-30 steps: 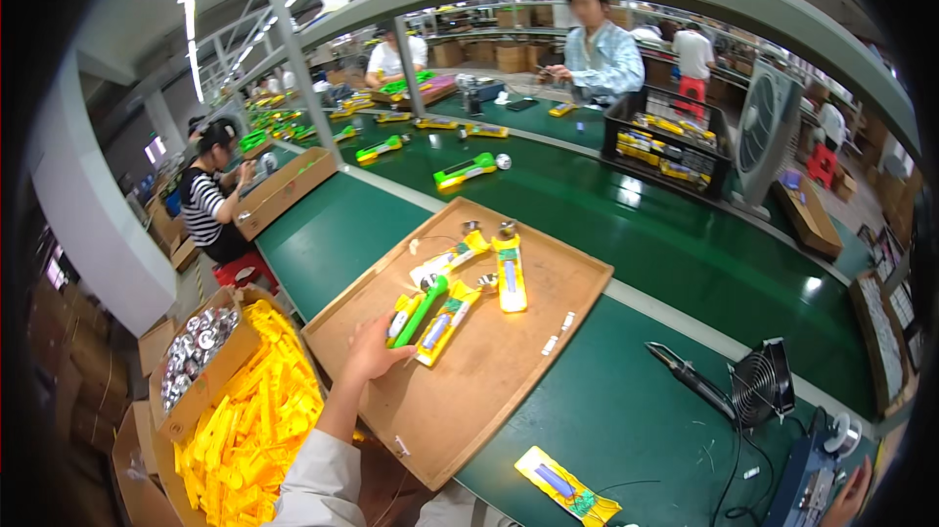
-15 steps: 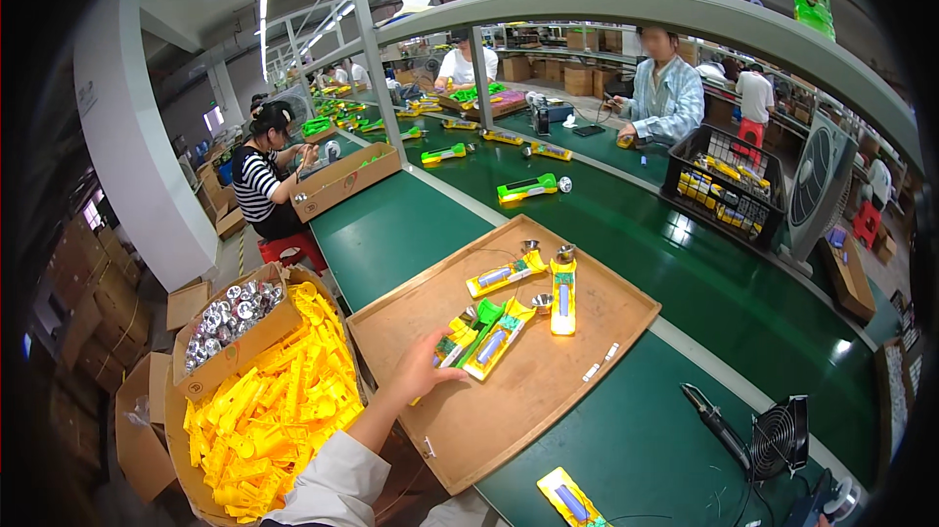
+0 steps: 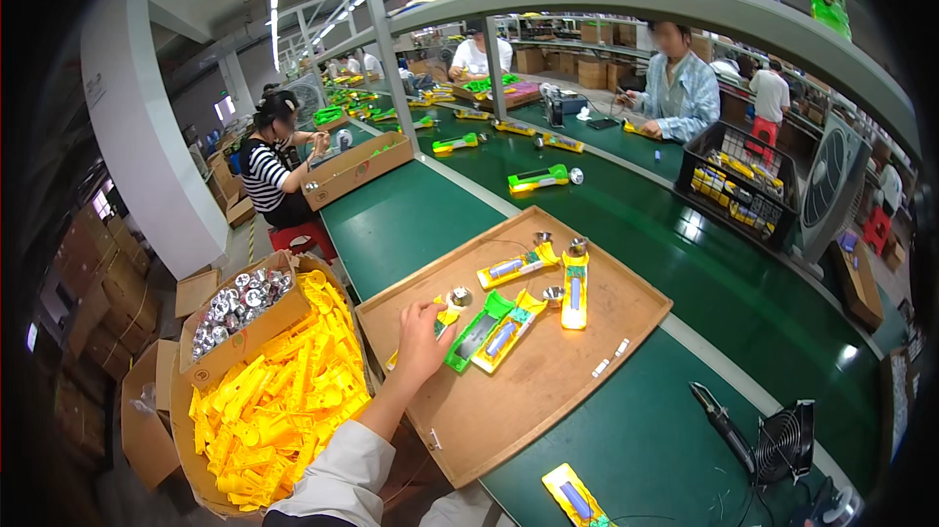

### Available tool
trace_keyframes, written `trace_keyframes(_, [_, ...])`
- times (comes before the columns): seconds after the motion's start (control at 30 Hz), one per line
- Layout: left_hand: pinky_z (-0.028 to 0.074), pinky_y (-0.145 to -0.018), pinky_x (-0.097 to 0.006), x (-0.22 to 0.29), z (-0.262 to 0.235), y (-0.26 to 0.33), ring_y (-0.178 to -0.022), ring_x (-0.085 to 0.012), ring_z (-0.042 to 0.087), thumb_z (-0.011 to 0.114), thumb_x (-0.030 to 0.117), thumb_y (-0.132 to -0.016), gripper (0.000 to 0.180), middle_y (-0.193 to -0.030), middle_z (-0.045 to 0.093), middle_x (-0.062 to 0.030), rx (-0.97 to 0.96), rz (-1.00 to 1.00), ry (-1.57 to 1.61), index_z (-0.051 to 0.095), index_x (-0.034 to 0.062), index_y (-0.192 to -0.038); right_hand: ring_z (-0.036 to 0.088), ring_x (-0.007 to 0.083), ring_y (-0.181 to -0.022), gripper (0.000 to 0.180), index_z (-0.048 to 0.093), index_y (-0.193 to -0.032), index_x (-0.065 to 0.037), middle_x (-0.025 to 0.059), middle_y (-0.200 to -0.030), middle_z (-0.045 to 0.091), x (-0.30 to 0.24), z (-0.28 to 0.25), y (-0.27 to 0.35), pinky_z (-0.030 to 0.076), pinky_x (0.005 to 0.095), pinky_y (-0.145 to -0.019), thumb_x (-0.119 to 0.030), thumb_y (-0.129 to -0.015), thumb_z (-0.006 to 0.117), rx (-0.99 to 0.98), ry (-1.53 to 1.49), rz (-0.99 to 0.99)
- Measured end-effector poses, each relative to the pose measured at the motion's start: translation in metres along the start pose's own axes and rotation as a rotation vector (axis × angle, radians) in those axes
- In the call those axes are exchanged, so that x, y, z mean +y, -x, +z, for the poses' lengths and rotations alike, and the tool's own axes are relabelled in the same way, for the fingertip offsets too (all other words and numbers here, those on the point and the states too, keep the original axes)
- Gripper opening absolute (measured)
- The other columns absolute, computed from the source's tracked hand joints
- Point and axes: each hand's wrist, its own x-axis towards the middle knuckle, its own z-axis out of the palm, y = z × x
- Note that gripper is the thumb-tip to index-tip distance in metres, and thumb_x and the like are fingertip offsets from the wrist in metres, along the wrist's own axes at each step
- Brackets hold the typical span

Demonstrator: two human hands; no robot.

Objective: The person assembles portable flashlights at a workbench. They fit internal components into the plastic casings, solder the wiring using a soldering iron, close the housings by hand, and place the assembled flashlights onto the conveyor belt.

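- Our left hand (image 3: 423, 339) reaches onto the shallow brown wooden tray (image 3: 626, 304), fingers curled together and pinching a small yellow plastic piece (image 3: 446, 319) near the tray's left edge; our white sleeve (image 3: 342, 473) comes up from the lower edge.
- Just beside our fingertips sits a small round silver reflector cup (image 3: 461, 296), resting on the tray.
- Close to the right of our hand lie a green plastic torch shell (image 3: 476, 333) and a yellow torch shell with a blue insert (image 3: 507, 331), side by side and touching.
- Farther across the tray we see two more yellow torch bodies (image 3: 574, 290), each with a silver cup at its end.
- To our left stands an open cardboard box heaped with yellow plastic shells (image 3: 279, 400), and on its corner a smaller carton of silver reflector cups (image 3: 235, 298).
- Around the tray runs the green workbench surface (image 3: 636, 439), with a small black fan (image 3: 780, 442) at the lower right.
- Our right hand is out of sight.
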Motion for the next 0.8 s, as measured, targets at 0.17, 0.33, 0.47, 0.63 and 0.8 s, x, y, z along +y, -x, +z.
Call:
trace_keyframes(0.17, [0.042, -0.083, -0.039, 0.037, 0.004, -0.015, -0.096, -0.0357, 0.05, 0.062, 0.025, -0.072, 0.044, -0.099, 0.052, -0.0247, -0.66, -0.19, -0.15, 0.05, -0.0067, -0.1, 0.059, 0.0276, -0.072, 0.013, 0.062, -0.09, -0.001, 0.0139, -0.08, 0.062, -0.019, 0.01, 0.003, 0.047, 0.0331, -0.065, -0.007, -0.081, 0.055, -0.175, -0.191, 0.064])
trace_keyframes(0.33, [0.041, -0.083, -0.039, 0.035, 0.007, -0.013, -0.096, -0.0365, 0.049, 0.063, 0.023, -0.073, 0.049, -0.104, 0.048, -0.025, -0.672, -0.195, -0.149, 0.044, -0.007, -0.106, 0.059, 0.0281, -0.07, 0.011, 0.061, -0.088, 0.001, 0.0148, -0.081, 0.061, -0.015, 0.021, 0.011, 0.047, 0.0316, -0.063, -0.003, -0.079, 0.055, -0.196, -0.316, 0.053])
trace_keyframes(0.47, [0.042, -0.081, -0.039, 0.032, -0.003, -0.004, -0.095, -0.0365, 0.049, 0.064, 0.018, -0.072, 0.049, -0.106, 0.044, -0.0236, -0.443, -0.106, -0.049, 0.041, -0.0057, -0.108, 0.059, 0.0277, -0.07, 0.011, 0.061, -0.086, 0.004, 0.0154, -0.08, 0.062, -0.014, 0.023, 0.017, 0.047, 0.0302, -0.062, 0.0, -0.079, 0.054, -0.21, -0.295, 0.105])
trace_keyframes(0.63, [0.043, -0.08, -0.038, 0.038, -0.021, -0.003, -0.093, -0.0346, 0.05, 0.065, 0.01, -0.07, 0.048, -0.103, 0.046, -0.0191, -0.254, 0.052, 0.07, 0.042, -0.002, -0.11, 0.059, 0.0267, -0.068, 0.011, 0.061, -0.086, 0.004, 0.015, -0.079, 0.062, -0.008, 0.028, 0.025, 0.047, 0.0301, -0.061, 0.0, -0.079, 0.054, -0.183, -0.313, 0.093])
trace_keyframes(0.8, [0.044, -0.079, -0.034, 0.107, -0.051, 0.0, -0.094, -0.0301, 0.05, 0.07, 0.01, -0.065, 0.05, -0.099, 0.05, -0.0157, -0.325, 0.387, 0.207, 0.05, 0.0022, -0.11, 0.059, 0.0258, -0.066, 0.011, 0.061, -0.086, 0.003, 0.0145, -0.078, 0.062, -0.019, 0.023, 0.024, 0.047, 0.0305, -0.06, 0.0, -0.079, 0.054, -0.048, -0.357, 0.073])
